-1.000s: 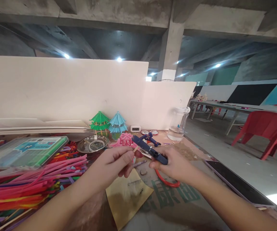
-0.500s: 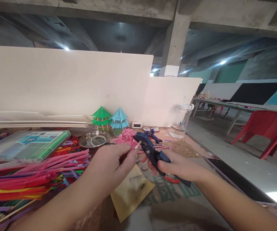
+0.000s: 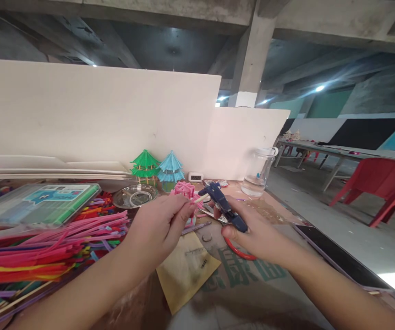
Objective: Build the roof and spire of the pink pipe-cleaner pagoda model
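The left hand [image 3: 159, 225] pinches a short pale stick [image 3: 201, 198] between thumb and fingertips, just right of the pink stick pavilion [image 3: 183, 188]. The right hand [image 3: 254, 231] is clenched around a blue glue gun [image 3: 222, 206], whose nozzle end is beside the stick. A steel dish [image 3: 134, 197] lies left of the pavilion, and a glass jar [image 3: 257, 172] stands farther right.

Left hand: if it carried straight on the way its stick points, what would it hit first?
Most likely the blue glue gun in the right hand, just past the stick tip; depth is unclear.
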The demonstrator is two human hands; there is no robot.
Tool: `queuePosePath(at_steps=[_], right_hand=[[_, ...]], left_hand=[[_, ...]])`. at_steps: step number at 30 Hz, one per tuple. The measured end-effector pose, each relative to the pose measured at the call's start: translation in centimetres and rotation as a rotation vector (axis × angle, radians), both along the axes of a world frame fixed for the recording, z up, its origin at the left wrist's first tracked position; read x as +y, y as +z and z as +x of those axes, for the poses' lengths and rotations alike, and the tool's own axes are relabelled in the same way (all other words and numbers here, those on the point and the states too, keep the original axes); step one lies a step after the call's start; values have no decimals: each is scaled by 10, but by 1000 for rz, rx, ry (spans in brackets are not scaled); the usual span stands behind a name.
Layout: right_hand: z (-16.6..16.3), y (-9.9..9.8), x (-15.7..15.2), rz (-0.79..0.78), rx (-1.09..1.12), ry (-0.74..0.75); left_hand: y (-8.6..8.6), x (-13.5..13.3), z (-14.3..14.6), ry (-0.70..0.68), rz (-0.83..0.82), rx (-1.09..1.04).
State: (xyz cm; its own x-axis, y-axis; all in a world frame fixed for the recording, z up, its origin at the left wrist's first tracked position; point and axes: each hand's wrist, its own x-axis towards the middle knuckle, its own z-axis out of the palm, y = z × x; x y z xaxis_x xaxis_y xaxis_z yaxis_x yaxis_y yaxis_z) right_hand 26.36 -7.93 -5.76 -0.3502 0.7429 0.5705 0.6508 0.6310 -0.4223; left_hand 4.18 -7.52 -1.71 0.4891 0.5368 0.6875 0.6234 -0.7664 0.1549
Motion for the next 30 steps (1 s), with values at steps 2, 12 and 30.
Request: queuePosePath(at_steps=[2,12,30], right_hand=[[2,-3,3,45,6,47],[-4,-6,3,259,-37,-174],[-4,-7,1,436,-303,-248]], left_hand=[[2,-2,3,-42,-193,-70],[8,-3,0,-81,-201,-49],[-13,4,12,-381,-620,-407]])
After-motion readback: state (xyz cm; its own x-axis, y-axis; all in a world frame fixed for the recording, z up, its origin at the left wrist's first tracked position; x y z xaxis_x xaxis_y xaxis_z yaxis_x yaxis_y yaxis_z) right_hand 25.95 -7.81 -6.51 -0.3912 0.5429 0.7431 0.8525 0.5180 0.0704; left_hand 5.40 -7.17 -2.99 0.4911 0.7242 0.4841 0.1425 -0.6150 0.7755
